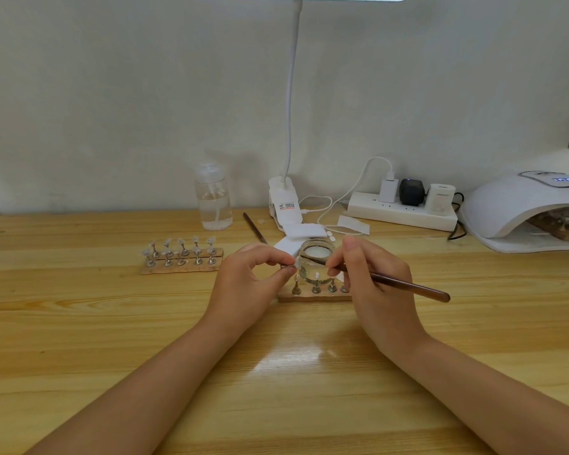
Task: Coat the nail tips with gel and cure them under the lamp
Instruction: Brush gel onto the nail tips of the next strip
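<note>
My left hand (250, 277) pinches a small metal stand with a clear nail tip (295, 263) between thumb and fingers, above the table. A brown-handled brush (404, 285) is gripped in my right hand (372, 284), its bristle end pointing left at the held nail tip, just in front of the open glass gel jar (316, 257). Below the hands lies a wooden holder (309, 296) carrying several nail stands. A second wooden holder (182, 257) with several nail tips on stands sits to the left. The white curing lamp (523, 208) stands at the far right, with another holder inside it.
A clear pump bottle (213, 198) stands at the back. A clip-on desk lamp (284, 201), white pads (301, 230), a spare brush (254, 227) and a power strip (401, 211) with plugs and cables lie behind the jar. The wall is close behind the wooden table (79, 339).
</note>
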Motion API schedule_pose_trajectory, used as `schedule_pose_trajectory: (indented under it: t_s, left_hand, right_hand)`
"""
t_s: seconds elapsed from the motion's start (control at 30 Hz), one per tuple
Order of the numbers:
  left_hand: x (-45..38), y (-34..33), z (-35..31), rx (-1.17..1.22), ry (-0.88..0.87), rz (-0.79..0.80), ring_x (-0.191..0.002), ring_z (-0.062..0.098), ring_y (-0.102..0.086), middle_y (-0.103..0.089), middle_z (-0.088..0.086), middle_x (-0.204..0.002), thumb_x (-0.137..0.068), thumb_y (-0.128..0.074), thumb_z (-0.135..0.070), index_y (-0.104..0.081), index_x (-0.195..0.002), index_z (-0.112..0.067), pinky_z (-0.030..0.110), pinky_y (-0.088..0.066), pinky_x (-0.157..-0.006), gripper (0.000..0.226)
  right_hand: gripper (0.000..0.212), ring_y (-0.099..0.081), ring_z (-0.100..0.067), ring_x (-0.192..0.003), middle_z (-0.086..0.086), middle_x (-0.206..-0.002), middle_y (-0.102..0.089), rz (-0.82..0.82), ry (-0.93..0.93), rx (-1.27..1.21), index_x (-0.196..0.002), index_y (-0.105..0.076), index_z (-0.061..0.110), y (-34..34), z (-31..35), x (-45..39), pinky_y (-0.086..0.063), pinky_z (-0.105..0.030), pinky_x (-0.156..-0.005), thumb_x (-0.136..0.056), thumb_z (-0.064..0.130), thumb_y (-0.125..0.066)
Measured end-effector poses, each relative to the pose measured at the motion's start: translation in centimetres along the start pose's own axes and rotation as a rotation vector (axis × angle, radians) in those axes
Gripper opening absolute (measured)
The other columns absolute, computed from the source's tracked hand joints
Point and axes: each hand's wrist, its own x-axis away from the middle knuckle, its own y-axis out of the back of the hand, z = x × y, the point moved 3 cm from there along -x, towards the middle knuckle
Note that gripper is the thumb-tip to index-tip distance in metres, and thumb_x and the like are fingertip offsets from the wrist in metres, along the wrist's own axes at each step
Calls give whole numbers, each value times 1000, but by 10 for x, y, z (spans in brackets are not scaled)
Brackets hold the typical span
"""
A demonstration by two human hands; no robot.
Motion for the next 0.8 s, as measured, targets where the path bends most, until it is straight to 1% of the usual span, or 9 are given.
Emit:
schedule_pose_trajectory:
  t_s: [0.1, 0.17, 0.3, 0.43, 0.5, 0.57, 0.63, 0.73, 0.8]
  left_hand:
    - [0, 0, 0, 3, -4, -5, -79, 3, -56, -65, -8, -78, -71, -74, -6, -68, -74, -27, 3, -37, -75, 21]
    - [0, 0, 1, 0, -4, -10, -78, 3, -56, -65, -9, -78, -71, -75, -7, -67, -73, -29, 2, -36, -74, 24]
    - [0, 0, 1, 6, 1, -11, -79, 6, -57, -65, -7, -78, -71, -75, -7, -68, -73, -28, 4, -37, -75, 22]
    - [0, 0, 1, 8, 2, -14, -78, 7, -57, -66, -4, -78, -71, -75, -7, -69, -74, -27, 7, -40, -75, 22]
    - [0, 0, 1, 10, 0, -13, -77, 6, -56, -66, -5, -78, -70, -75, -6, -68, -73, -27, 7, -40, -74, 23]
    - [0, 0, 1, 8, 1, -13, -76, 5, -55, -65, -7, -76, -70, -75, -6, -68, -73, -28, 7, -39, -74, 24]
    - [0, 0, 2, 6, 4, -11, -76, 6, -56, -65, -6, -76, -70, -75, -5, -69, -73, -28, 8, -40, -74, 23]
    - [0, 0, 2, 8, 7, -8, -77, 8, -56, -67, -3, -78, -71, -75, -5, -70, -74, -24, 9, -40, -75, 20]
    - [1, 0, 1, 8, 5, -7, -77, 8, -56, -67, -2, -78, -71, -75, -6, -71, -75, -23, 10, -41, -75, 19]
  right_hand:
    - [32, -55, 1, -57, 13, -57, -57, 20, -12, 35, -64, -59, 25, -1, -2, 0, -38, -8, -56, -91, 25, -42]
    - [31, -56, 1, -58, 14, -57, -57, 27, -14, 50, -64, -59, 25, -2, -2, 0, -39, -8, -56, -90, 25, -42]
    - [33, -56, 1, -56, 14, -54, -57, 29, -9, 67, -62, -60, 23, -2, -2, 0, -38, -8, -55, -90, 25, -43]
    - [38, -55, 0, -53, 9, -53, -56, 36, 28, 64, -59, -61, 17, -2, -1, 1, -37, -7, -54, -91, 21, -42]
    - [40, -56, -1, -53, 8, -52, -57, 20, 18, 50, -57, -61, 15, -1, -2, 1, -38, -8, -54, -92, 24, -43]
    - [41, -56, -1, -53, 9, -52, -57, -8, 21, 28, -57, -60, 18, 1, -2, 1, -38, -8, -55, -91, 32, -42]
    - [38, -56, -1, -55, 10, -54, -56, -20, 34, 37, -59, -58, 23, 1, -1, 1, -38, -8, -56, -89, 36, -38]
    - [33, -57, -3, -63, 13, -59, -58, -1, 4, 90, -63, -57, 28, 0, -3, -1, -41, -12, -59, -92, 31, -42]
    - [32, -58, -3, -67, 16, -61, -59, 14, -14, 109, -63, -57, 30, -1, -3, -1, -42, -14, -60, -90, 28, -41]
